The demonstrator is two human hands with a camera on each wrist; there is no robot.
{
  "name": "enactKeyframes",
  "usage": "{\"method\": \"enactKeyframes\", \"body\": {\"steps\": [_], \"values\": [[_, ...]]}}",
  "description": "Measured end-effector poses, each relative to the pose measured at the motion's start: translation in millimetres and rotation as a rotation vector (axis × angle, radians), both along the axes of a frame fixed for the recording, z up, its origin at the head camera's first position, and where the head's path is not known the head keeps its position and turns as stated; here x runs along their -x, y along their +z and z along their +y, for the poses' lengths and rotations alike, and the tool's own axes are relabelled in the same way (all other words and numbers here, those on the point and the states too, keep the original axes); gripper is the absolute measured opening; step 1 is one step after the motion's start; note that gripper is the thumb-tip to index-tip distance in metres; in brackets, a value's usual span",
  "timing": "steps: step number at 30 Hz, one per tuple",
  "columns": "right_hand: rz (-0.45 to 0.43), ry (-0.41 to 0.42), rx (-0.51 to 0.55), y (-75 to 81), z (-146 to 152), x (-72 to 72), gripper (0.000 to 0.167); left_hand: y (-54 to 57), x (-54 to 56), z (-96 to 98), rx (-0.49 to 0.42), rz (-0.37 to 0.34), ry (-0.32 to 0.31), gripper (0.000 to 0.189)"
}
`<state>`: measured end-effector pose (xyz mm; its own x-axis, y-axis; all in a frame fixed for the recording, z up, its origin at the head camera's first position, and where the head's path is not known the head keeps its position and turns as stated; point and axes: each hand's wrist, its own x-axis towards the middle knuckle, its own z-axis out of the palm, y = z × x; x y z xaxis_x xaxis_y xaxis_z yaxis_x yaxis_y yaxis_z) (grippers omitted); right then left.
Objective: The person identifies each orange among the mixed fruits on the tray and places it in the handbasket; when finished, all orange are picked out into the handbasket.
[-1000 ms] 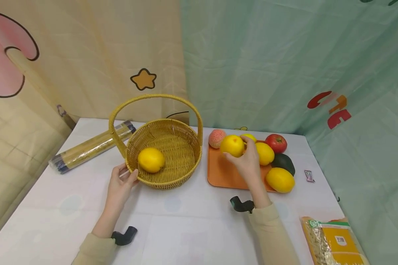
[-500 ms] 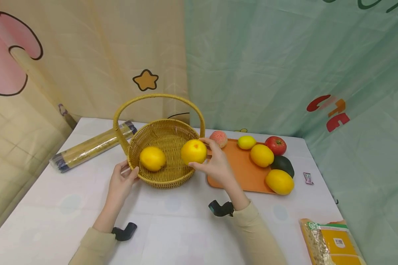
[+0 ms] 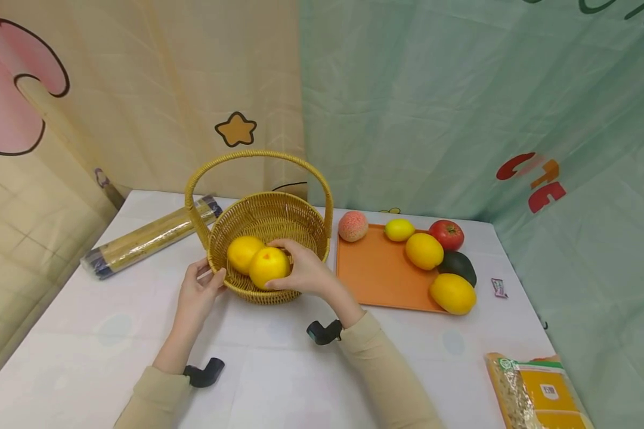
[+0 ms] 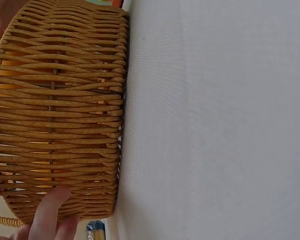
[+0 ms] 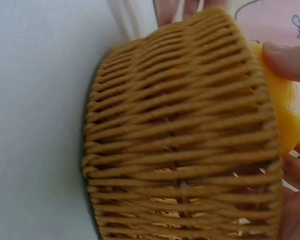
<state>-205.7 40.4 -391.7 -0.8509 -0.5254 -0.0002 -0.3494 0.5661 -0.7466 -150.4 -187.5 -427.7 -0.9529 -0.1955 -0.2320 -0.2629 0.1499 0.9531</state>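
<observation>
My right hand holds a round yellow fruit with an orange spot, between thumb and fingers, inside the wicker basket. That fruit overlaps a second yellow fruit, which lies at the basket's left side. With thumb at the rim and fingers against the outer wall, my left hand grips the basket on its near left. The left wrist view has the woven wall up close, a finger pressed on it. In the right wrist view, the held fruit shows above the rim under my thumb.
An orange tray stands to the right, with a pink fruit, a lemon, yellow fruits, a red tomato and a dark green avocado. Wrapped sticks lie left. A bag and a small candy are right.
My right hand has carried the round yellow fruit leftward from over the tray into the basket, beside the other yellow fruit. My left hand has stayed on the basket rim.
</observation>
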Motion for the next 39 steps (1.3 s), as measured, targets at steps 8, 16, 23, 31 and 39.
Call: {"method": "enactKeyframes", "body": {"steps": [8, 16, 23, 31, 39], "values": [[0.013, 0.002, -0.067, -3.7, -15.1, -1.2, 0.076, 2.3, 1.1, 0.9, 0.01, 0.006, 0.0, 0.063], [0.049, -0.038, -0.137, -9.7, -38.8, -1.3, 0.075, -0.9, 0.6, 0.6, 0.006, 0.008, 0.001, 0.063], [0.042, -0.076, -0.2, -14.1, -57.1, -3.3, 0.074, -5.4, -1.7, 1.1, -0.017, 0.009, 0.005, 0.064], [0.028, -0.113, -0.2, -11.4, -63.1, -1.0, 0.079, -5.0, -0.5, 0.4, -0.008, 0.02, 0.003, 0.063], [-0.006, -0.06, -0.194, -7.0, -57.2, -0.3, 0.074, -3.7, -0.5, 0.8, 0.007, 0.012, 0.01, 0.064]]}}
